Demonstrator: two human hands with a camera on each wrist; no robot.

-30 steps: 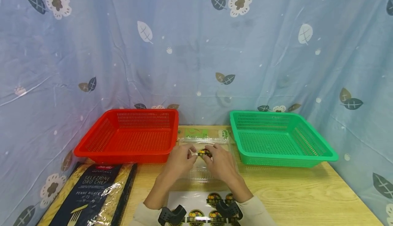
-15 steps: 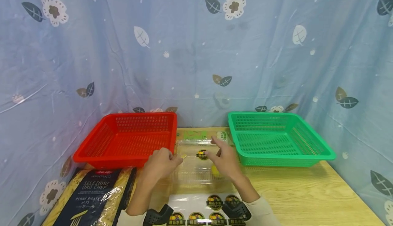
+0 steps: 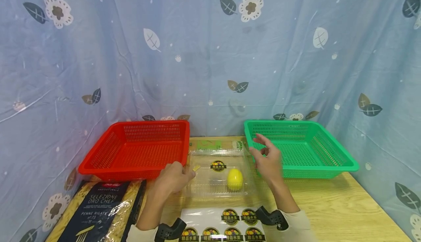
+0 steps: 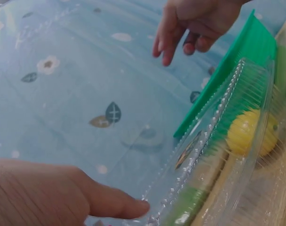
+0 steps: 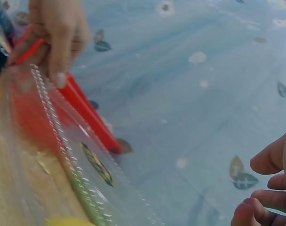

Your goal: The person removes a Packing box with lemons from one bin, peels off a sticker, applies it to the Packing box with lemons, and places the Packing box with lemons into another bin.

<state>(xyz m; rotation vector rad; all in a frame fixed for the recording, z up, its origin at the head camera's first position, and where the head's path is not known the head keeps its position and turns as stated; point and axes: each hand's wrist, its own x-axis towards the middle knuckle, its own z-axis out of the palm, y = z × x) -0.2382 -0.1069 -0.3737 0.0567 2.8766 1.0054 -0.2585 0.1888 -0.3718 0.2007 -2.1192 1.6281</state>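
A clear plastic clamshell box (image 3: 210, 181) stands in the middle of the table, with a round black-and-gold fruit label (image 3: 218, 166) on its lid. Through the plastic, at the box's front right, shows a yellow lemon (image 3: 235, 179). My left hand (image 3: 171, 178) is at the box's left edge; in the right wrist view its thumb and fingers pinch the rim, part of them seen through the plastic. My right hand (image 3: 268, 159) hovers right of the box, overlapping the green basket's near left side, with fingers loosely bent and nothing in them.
A red basket (image 3: 98, 169) stands at the back left, a green basket (image 3: 315, 168) at the back right. A bag of penne (image 3: 98, 209) lies front left. A white sheet of fruit labels (image 3: 197, 216) lies before the box; a green-printed packet (image 3: 210, 144) lies behind it.
Both hands have parted from the label on the lid. The left has shifted to the box's left edge; the right has swung right to the green basket, uncovering the lemon.
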